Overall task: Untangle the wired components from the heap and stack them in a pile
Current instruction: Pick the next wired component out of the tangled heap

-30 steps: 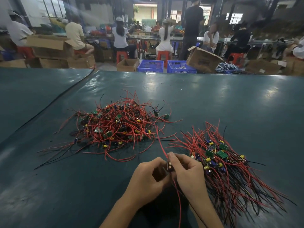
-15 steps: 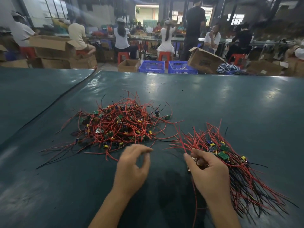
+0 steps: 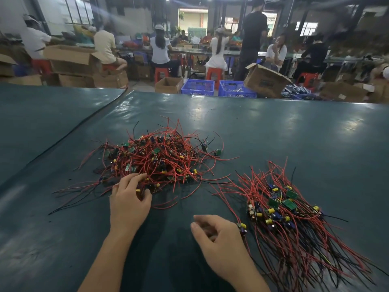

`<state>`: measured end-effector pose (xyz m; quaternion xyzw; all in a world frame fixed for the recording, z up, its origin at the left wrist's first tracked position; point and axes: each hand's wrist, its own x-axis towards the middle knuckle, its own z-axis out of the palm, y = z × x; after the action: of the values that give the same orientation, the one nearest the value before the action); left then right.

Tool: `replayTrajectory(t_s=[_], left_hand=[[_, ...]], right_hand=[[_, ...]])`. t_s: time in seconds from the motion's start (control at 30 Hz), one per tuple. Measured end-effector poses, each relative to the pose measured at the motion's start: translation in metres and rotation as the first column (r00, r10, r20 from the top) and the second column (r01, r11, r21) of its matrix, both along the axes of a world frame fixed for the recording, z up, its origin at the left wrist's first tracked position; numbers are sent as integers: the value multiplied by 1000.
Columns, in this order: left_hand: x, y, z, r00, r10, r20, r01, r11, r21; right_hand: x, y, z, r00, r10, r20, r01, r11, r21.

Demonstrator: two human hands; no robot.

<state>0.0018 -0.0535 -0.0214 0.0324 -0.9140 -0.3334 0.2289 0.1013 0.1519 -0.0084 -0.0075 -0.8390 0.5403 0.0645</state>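
Heap (image 3: 160, 159): lying tangled left of centre on the table (image 3: 273, 127), awaiting sorting.
Pile (image 3: 290, 218): lying to the right, leads trailing one way, keeping sorted work apart.
Left hand (image 3: 129, 201): fingers curling into the heap's near edge; whether they are pinching anything cannot be told.
Right hand (image 3: 219, 239): hanging loosely curled, holding nothing, just beside a component (image 3: 242, 227) at the pile's edge.
Change: half a second ago the right hand was gripping at the pile and the left was hovering short of the heap.

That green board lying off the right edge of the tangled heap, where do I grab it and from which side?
Pinch the green board itself by its edges, coming from the right, over bare table. It lies clear of the heap, with its red wire arching back into the tangle, so a rightward pull should probably draw the wire free.
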Motion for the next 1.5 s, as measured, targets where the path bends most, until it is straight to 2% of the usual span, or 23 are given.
replayTrajectory(t_s=[0.1,0.27,0.37,0.43,0.53,0.67,0.93,1.17,1.23,1.37,1.5], left_hand=[[1,-1,0,994,92,-52,-91,996,16],[2,-1,-2,998,48,-47,-46,998,50],[4,4,-1,990,30,-139,-14,993,115],[8,9,4,970,14,-242,25,987,159],[19,24,11,920,-30,-391,88,987,132],[33,53,12,839,-247,-485,321,944,75],[51,81,11,698,-539,-471,602,798,-20],[59,82,12,658,-675,-334,733,675,81],[59,81,13,686,-660,-305,711,698,89],[52,77,12,763,-589,-268,625,777,74],[47,73,12,796,-540,-275,577,813,75]], right_hand=[[0,0,-2,1000,0,-25,2,997,82],[0,2,-1,999,9,-53,-4,995,104],[-1,3,0,999,9,-50,-4,995,96],[-2,4,1,999,-1,-47,5,997,81],[-3,5,3,998,-15,-55,17,999,48],[-3,2,6,993,-38,-108,35,999,-28],[-7,1,11,996,-79,-39,61,942,-329],[-11,4,15,974,-212,79,216,769,-602],[-12,8,13,967,-239,87,242,757,-607],[-13,9,11,950,-311,3,268,813,-516],[-15,9,7,930,-360,-72,291,843,-453]])
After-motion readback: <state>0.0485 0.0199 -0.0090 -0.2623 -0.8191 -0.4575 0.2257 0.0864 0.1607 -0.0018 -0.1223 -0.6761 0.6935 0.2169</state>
